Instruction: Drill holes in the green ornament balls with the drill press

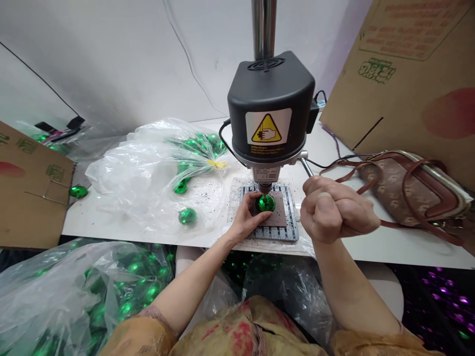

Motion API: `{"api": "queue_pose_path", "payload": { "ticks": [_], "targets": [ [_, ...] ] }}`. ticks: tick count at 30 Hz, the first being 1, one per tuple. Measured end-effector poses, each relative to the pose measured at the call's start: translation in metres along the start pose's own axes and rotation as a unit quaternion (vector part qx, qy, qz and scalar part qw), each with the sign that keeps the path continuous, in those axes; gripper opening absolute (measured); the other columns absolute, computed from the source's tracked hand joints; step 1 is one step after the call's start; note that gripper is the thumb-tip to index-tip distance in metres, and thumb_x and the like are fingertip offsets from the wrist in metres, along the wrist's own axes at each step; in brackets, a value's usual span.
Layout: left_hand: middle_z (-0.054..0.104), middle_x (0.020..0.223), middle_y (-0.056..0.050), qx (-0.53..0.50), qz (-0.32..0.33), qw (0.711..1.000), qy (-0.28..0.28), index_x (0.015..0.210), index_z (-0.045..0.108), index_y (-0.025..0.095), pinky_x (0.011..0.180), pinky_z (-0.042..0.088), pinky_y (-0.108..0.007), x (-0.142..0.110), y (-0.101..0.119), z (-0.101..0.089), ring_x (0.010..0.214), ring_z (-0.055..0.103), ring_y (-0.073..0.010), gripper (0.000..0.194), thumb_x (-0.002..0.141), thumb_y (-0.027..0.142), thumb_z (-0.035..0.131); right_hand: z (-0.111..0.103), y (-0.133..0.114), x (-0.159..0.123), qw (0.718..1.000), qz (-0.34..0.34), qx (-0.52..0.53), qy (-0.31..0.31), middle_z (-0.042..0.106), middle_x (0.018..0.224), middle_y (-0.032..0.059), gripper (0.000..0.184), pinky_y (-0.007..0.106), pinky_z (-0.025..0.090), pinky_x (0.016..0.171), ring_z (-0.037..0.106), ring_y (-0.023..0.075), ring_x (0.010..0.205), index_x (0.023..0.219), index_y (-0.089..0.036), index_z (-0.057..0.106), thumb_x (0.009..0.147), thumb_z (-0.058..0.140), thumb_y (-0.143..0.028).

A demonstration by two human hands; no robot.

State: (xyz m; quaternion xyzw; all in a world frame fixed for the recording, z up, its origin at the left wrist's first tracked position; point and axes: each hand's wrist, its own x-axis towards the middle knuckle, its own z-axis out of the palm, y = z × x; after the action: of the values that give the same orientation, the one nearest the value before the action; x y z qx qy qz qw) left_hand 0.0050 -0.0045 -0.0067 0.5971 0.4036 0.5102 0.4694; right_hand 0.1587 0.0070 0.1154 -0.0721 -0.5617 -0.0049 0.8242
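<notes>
A shiny green ball (264, 203) sits on a brownish square pad (281, 217) on the slotted metal base (293, 232) of a bench drill press (271, 104). My left hand (249, 216) grips the ball from its left side, thumb in front and fingers behind. Right above the ball is the drill chuck (264, 188); the bit's tip is too small to make out against the ball. My right hand (334, 210) is closed in a fist around the end of the press's feed lever (307, 167), right of the base. Dark shavings lie scattered around the base.
Left of the press, a clear plastic bag (129, 168) and loose green balls (187, 216) lie on the white table (208, 237). A brown handbag (404, 183) and cardboard box (415, 74) stand right. Below left hangs a bag of green balls (126, 287).
</notes>
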Motion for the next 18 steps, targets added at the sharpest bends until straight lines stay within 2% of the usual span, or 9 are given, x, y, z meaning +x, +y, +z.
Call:
{"api": "queue_pose_path", "payload": {
  "ticks": [4, 5, 8, 10, 12, 14, 17, 18],
  "targets": [
    [0.059, 0.127, -0.01, 0.041, 0.013, 0.999, 0.021, 0.115, 0.052, 0.022, 0.102, 0.046, -0.04, 0.0, 0.006, 0.004, 0.118, 0.059, -0.0237, 0.052, 0.076, 0.04, 0.081, 0.016, -0.008, 0.031, 0.995, 0.083, -0.037, 0.039, 0.023, 0.047, -0.0046, 0.044, 0.025, 0.023, 0.042, 0.029, 0.0041, 0.039, 0.057, -0.017, 0.02, 0.085, 0.054, -0.014],
    [0.06, 0.124, -0.009, 0.068, 0.017, 0.997, 0.037, 0.114, 0.053, 0.022, 0.1, 0.047, -0.04, -0.002, 0.011, 0.004, 0.116, 0.06, -0.0233, 0.05, 0.076, 0.039, 0.08, 0.022, -0.009, 0.042, 0.985, 0.146, -0.055, 0.069, 0.021, 0.046, -0.0047, 0.045, 0.025, 0.022, 0.043, 0.03, 0.0045, 0.039, 0.056, -0.016, 0.021, 0.085, 0.055, -0.016],
    [0.062, 0.107, -0.006, 0.183, 0.026, 0.977, 0.108, 0.108, 0.055, 0.022, 0.089, 0.049, -0.037, -0.015, 0.028, 0.004, 0.101, 0.062, -0.0214, 0.043, 0.076, 0.037, 0.079, 0.035, -0.006, 0.069, 0.977, 0.198, -0.054, 0.055, 0.029, 0.045, -0.0047, 0.044, 0.027, 0.021, 0.043, 0.031, 0.0055, 0.04, 0.053, -0.018, 0.029, 0.085, 0.059, -0.019],
    [0.062, 0.098, -0.004, 0.247, 0.044, 0.961, 0.116, 0.104, 0.055, 0.023, 0.08, 0.049, -0.034, -0.035, 0.039, -0.001, 0.091, 0.061, -0.02, 0.04, 0.075, 0.037, 0.079, 0.039, -0.002, 0.078, 0.975, 0.21, -0.046, 0.049, 0.031, 0.045, -0.0046, 0.042, 0.027, 0.021, 0.043, 0.03, 0.0057, 0.041, 0.054, -0.02, 0.03, 0.086, 0.057, -0.019],
    [0.062, 0.093, -0.004, 0.291, 0.083, 0.952, 0.041, 0.104, 0.054, 0.023, 0.073, 0.049, -0.032, -0.062, 0.043, -0.011, 0.084, 0.061, -0.0189, 0.039, 0.075, 0.038, 0.077, 0.041, 0.002, 0.08, 0.977, 0.201, -0.042, 0.048, 0.031, 0.044, -0.0052, 0.042, 0.027, 0.02, 0.043, 0.029, 0.0056, 0.041, 0.055, -0.021, 0.029, 0.086, 0.056, -0.017],
    [0.063, 0.091, -0.005, 0.355, 0.147, 0.92, -0.074, 0.105, 0.056, 0.023, 0.07, 0.049, -0.032, -0.094, 0.039, -0.022, 0.08, 0.061, -0.0192, 0.037, 0.077, 0.037, 0.076, 0.041, 0.003, 0.079, 0.98, 0.186, -0.042, 0.05, 0.031, 0.044, -0.0055, 0.041, 0.026, 0.021, 0.044, 0.029, 0.0059, 0.04, 0.055, -0.021, 0.029, 0.086, 0.056, -0.017],
    [0.069, 0.102, -0.012, 0.493, 0.25, 0.812, -0.188, 0.109, 0.061, 0.021, 0.077, 0.051, -0.037, -0.136, 0.026, -0.039, 0.091, 0.064, -0.0248, 0.033, 0.081, 0.033, 0.073, 0.04, 0.0, 0.077, 0.98, 0.185, -0.045, 0.062, 0.034, 0.044, -0.0051, 0.04, 0.027, 0.023, 0.045, 0.032, 0.0066, 0.04, 0.056, -0.021, 0.031, 0.086, 0.057, -0.019],
    [0.069, 0.109, -0.014, 0.513, 0.268, 0.788, -0.207, 0.112, 0.062, 0.021, 0.082, 0.051, -0.04, -0.145, 0.023, -0.045, 0.098, 0.064, -0.0275, 0.036, 0.082, 0.036, 0.073, 0.039, -0.002, 0.077, 0.978, 0.195, -0.051, 0.06, 0.036, 0.045, -0.0046, 0.039, 0.027, 0.023, 0.046, 0.034, 0.0065, 0.041, 0.056, -0.02, 0.033, 0.086, 0.058, -0.021]
  ]
}}
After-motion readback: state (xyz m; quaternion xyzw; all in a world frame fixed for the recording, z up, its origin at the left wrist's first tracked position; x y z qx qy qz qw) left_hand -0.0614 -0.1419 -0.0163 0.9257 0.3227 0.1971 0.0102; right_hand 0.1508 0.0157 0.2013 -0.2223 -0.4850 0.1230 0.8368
